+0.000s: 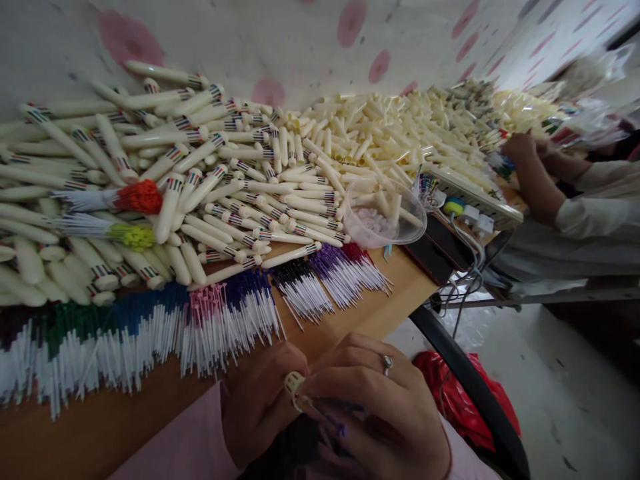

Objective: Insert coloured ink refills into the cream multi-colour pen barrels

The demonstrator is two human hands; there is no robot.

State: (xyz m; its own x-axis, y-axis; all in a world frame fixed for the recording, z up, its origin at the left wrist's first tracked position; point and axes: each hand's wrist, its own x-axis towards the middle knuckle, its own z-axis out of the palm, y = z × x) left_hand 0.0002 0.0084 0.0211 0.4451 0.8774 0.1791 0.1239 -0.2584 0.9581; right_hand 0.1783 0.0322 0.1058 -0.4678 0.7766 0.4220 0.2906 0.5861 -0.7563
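My left hand [260, 400] is closed round a cream pen barrel [294, 384], whose open end shows between thumb and fingers. My right hand [385, 413], with a ring on one finger, is pinched on thin refills [327, 421] at the barrel's mouth. Both hands are low, in front of the wooden table edge [380, 310]. Rows of coloured refills [225, 320] lie along that edge, just above my hands.
A big heap of cream multi-colour pens [200, 180] and empty barrels [380, 133] covers the table. A clear plastic bowl [385, 217] stands right of centre. Another person's arms [545, 187] work at the far right. A red bag [465, 400] lies on the floor.
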